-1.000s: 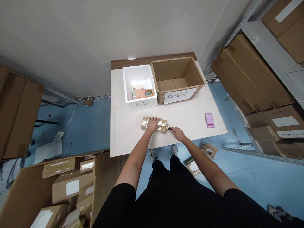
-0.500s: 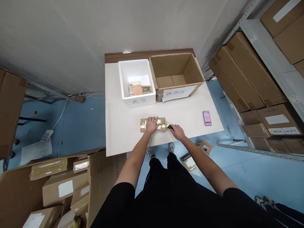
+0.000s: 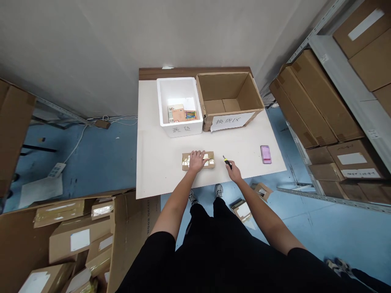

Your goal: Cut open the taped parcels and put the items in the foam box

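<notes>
A small taped cardboard parcel [image 3: 210,161] lies near the front edge of the white table [image 3: 159,158]. My left hand [image 3: 197,160] rests flat on top of it, fingers spread. My right hand [image 3: 234,173] is to the right of the parcel, closed round a yellow-and-black utility knife [image 3: 226,161] whose tip points away from me, clear of the parcel.
A white foam box [image 3: 180,106] holding a few packets and an open cardboard box [image 3: 229,99] with a paper label stand at the table's back. A pink item [image 3: 265,154] lies at the right. Cardboard boxes fill the shelving at right and the floor at lower left.
My right hand has pulled the knife away from the parcel's right end and turned its tip upward. My left hand has stayed on the parcel.
</notes>
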`<state>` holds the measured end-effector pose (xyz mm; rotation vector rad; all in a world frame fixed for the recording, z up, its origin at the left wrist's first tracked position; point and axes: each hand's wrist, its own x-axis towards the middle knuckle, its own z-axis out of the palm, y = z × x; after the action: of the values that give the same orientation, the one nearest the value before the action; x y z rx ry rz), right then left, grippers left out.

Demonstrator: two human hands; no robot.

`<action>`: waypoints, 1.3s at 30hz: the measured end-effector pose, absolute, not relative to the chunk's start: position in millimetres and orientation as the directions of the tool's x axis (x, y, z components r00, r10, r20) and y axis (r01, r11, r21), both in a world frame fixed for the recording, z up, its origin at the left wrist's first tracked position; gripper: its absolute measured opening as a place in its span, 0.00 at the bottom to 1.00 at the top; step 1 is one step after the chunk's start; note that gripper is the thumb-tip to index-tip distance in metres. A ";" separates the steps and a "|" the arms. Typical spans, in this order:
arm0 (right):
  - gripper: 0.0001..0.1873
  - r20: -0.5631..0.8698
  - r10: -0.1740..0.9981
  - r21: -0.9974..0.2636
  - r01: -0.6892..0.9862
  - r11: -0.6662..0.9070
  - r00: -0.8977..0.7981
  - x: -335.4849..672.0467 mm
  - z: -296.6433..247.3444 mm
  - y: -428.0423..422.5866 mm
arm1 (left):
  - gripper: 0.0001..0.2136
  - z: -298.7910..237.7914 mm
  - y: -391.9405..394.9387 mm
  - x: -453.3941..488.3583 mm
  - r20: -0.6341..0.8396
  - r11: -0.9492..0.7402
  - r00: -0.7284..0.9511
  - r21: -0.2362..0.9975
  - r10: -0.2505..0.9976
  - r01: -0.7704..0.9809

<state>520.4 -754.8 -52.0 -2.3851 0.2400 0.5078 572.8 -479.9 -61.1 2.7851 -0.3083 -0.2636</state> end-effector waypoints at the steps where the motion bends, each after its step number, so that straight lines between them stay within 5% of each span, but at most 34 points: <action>1: 0.29 -0.442 -0.049 -0.629 -0.349 -0.694 0.896 522.7 -57.1 -743.2 | 0.30 -62.6 -480.1 572.5 -0.123 -0.923 0.963 0.337 -0.239 -0.186; 8: 0.34 -0.555 -0.224 -0.629 -0.580 -0.518 0.801 538.9 -87.7 -678.3 | 0.27 -69.1 -483.1 572.1 -0.054 -0.926 0.981 0.344 -0.185 -0.156; 13: 0.34 -0.521 -0.256 -0.628 -0.569 -0.531 0.814 535.5 -91.1 -679.2 | 0.31 -65.2 -482.2 567.5 -0.092 -0.914 0.980 0.383 -0.177 -0.129; 21: 0.33 -0.441 -0.231 -0.608 -0.478 -0.634 0.867 633.6 -74.0 -647.9 | 0.31 -56.8 -485.9 515.9 -0.273 -0.944 0.962 0.314 0.014 0.103; 25: 0.34 -0.417 -0.169 -0.629 -0.418 -0.656 0.893 667.8 -57.2 -650.6 | 0.33 -53.2 -494.7 517.6 -0.224 -0.950 0.971 0.311 -0.084 -0.011; 29: 0.37 -0.409 -0.166 -0.700 -0.426 -0.573 0.897 634.4 -55.3 -683.5 | 0.27 -50.8 -488.1 546.6 -0.123 -0.827 0.850 0.337 -0.513 -0.450; 31: 0.39 -0.414 -0.177 -0.694 -0.435 -0.574 0.893 601.7 -61.6 -702.8 | 0.25 -50.8 -481.6 559.8 -0.127 -0.756 0.770 0.346 -0.625 -0.556; 39: 0.38 -0.444 -0.226 -0.608 -0.477 -0.634 0.867 569.6 -80.4 -696.2 | 0.24 -46.4 -464.8 563.1 -0.153 -0.891 0.895 0.260 -0.418 -0.372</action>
<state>569.6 -696.2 -80.4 -2.2701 0.5050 0.4229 563.1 -464.8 -46.4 2.8375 -0.5998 -0.3023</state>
